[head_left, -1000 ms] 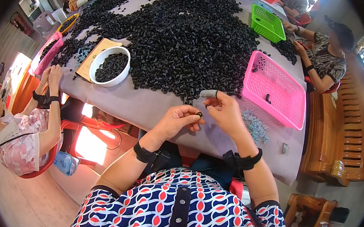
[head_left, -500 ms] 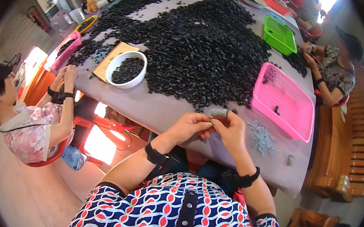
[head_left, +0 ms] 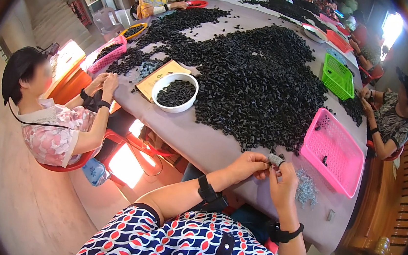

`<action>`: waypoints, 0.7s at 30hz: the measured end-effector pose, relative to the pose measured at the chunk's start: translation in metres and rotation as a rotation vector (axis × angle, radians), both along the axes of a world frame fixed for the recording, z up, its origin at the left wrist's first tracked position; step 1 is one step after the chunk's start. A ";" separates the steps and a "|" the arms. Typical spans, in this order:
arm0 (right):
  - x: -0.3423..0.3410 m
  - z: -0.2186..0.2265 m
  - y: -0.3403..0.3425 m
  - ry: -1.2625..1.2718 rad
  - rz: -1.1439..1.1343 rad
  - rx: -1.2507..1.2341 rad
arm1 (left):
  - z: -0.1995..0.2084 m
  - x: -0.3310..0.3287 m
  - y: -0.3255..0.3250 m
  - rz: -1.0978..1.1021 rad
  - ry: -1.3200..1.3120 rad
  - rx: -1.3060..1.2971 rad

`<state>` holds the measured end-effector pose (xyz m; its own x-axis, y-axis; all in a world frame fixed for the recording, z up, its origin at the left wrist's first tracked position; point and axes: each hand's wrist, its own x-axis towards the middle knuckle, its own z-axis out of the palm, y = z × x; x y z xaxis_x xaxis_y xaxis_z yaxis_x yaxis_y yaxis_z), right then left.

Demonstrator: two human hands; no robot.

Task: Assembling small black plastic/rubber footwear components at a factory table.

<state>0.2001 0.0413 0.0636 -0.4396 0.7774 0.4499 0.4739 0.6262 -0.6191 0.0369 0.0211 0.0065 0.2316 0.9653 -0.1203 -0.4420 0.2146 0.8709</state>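
head view, left hand: left hand [head_left: 247, 165] narrow, thumb to finger, seemingly pinching a small dark piece [head_left: 268, 165]; mostly covered, exact shape can't tell
head view, right hand: right hand [head_left: 283, 179] curled in from the right, fingertips meeting the left's; whether it grips too, can't tell
small dark piece: between both hands' fingertips, just over worktop [head_left: 189, 131] edge; held close to the body, probably for steady fine work
finger cover: grey finger cover [head_left: 276, 160] on right index, likely guards the skin
black pile: pile of black pieces [head_left: 267, 84] just beyond both hands, probably for short reach
pink basket: pink basket [head_left: 336, 152] right of and beyond right hand, few black pieces inside; likely there for easy dropping
clear bits: bluish clear bits [head_left: 307, 188] loose, just right of right hand
white bowl: white bowl [head_left: 174, 109] left of and beyond left hand, dark pieces inside, beside tan booklet [head_left: 145, 85]
co-worker: person's hands [head_left: 106, 86] well left of left hand, together
writing: booklet cover has faint marks, too small to read; no brand legible
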 end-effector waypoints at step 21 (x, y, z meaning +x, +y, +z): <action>-0.003 -0.027 0.010 -0.424 -0.010 0.118 | 0.001 0.007 0.011 -0.073 0.376 -0.075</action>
<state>0.1974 0.0509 0.0369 -0.5968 0.7370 0.3174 0.6772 0.6748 -0.2935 0.0438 0.0317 0.0072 0.2260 0.9333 -0.2791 -0.0764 0.3027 0.9500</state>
